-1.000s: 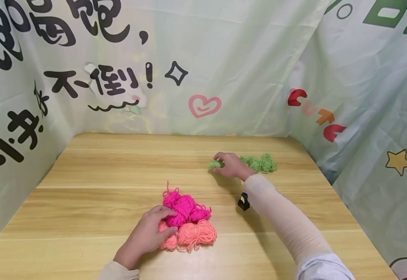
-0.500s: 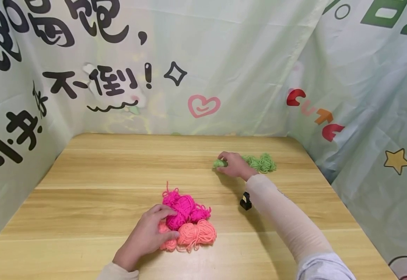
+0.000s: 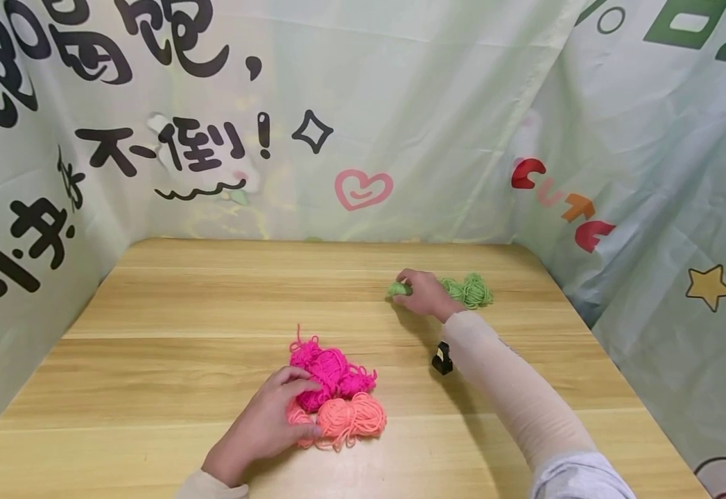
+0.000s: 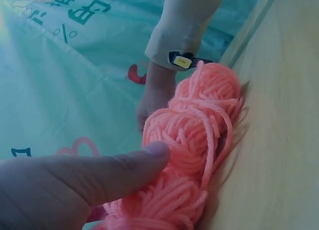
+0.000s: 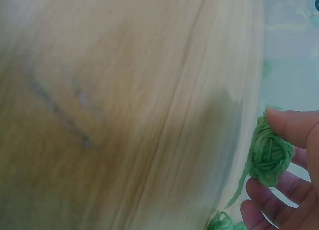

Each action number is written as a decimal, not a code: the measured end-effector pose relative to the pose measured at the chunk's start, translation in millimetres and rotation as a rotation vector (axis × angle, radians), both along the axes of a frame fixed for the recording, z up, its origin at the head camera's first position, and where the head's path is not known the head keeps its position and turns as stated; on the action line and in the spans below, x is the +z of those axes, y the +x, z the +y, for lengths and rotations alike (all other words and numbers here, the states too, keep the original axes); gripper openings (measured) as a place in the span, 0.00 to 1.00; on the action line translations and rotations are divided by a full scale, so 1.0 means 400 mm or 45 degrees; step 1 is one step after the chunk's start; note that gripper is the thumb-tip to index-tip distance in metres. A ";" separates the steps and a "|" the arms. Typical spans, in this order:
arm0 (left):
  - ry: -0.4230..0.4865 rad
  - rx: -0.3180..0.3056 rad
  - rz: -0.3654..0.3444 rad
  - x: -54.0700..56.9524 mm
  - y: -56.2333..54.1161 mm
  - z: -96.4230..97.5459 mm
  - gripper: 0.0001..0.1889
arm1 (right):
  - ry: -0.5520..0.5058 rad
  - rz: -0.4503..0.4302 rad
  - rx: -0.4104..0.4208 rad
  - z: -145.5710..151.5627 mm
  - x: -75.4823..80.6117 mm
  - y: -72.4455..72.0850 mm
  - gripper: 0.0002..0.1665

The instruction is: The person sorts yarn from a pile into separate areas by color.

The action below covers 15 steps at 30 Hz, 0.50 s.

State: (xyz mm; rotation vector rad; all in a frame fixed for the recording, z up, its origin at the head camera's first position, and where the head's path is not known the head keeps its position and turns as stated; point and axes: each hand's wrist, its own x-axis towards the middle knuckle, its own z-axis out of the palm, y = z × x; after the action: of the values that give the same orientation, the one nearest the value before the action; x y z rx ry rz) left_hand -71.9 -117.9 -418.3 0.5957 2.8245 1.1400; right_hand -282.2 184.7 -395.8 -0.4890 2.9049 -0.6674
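My right hand [image 3: 424, 294] pinches a small ball of green yarn [image 3: 398, 289] between thumb and fingers near the table's far right. A loose strand hangs from that ball [image 5: 270, 155] in the right wrist view. Just right of the hand lies more green yarn [image 3: 476, 291], partly covered by it. At the front, my left hand [image 3: 265, 419] rests at the left side of a yarn pile. Its thumb touches the coral yarn [image 3: 351, 418], and its fingers reach over the magenta yarn [image 3: 334, 372] behind. The coral bundles [image 4: 187, 135] sit side by side on the table; some fingertips are hidden.
The wooden table [image 3: 169, 312] is enclosed by printed cloth walls [image 3: 437, 125] at the back and sides. A black device [image 3: 442, 358] with a yellow label is strapped at the right wrist, beneath the sleeve [image 3: 512, 388].
My right hand has shifted slightly right with the green yarn ball, closer to the other green yarn. The left hand's thumb and fingers have edged slightly right over the pile.
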 end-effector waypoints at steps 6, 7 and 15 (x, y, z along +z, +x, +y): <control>-0.009 -0.004 0.009 0.000 -0.002 0.000 0.28 | 0.002 -0.001 -0.052 0.014 -0.003 -0.001 0.27; -0.010 -0.005 0.009 0.000 -0.002 0.000 0.28 | -0.001 -0.006 -0.061 0.016 -0.004 -0.001 0.27; -0.006 -0.021 0.028 0.000 -0.001 0.001 0.26 | 0.011 -0.001 -0.111 0.032 -0.009 -0.004 0.28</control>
State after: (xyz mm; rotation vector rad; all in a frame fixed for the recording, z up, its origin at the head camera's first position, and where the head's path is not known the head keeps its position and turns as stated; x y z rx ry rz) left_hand -72.4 -117.6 -418.3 0.6340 2.8345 1.1312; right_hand -283.6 197.4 -399.3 -0.3623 2.9416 -0.6657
